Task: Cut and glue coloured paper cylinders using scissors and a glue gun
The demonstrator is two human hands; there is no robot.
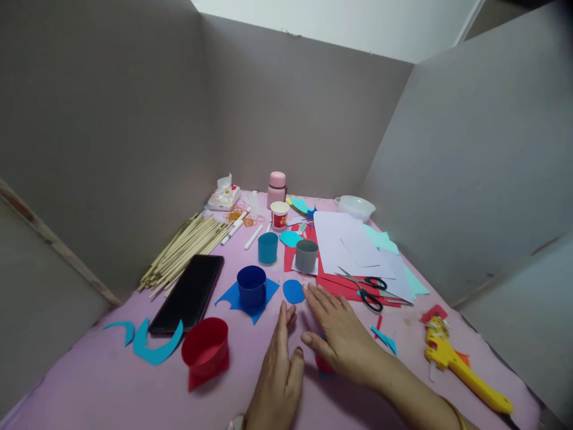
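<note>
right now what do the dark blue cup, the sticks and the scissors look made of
Dark blue cup: seemingly coloured paper rolled into a cylinder, matte, standing on a matching cut scrap. Sticks: pale bare wood or bamboo, unfinished, lying in a loose bundle. Scissors: shiny metal blades with black handles, probably plastic.

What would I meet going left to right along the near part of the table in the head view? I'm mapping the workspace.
Blue paper crescent → red paper cup → left hand → right hand → yellow glue gun.
</note>
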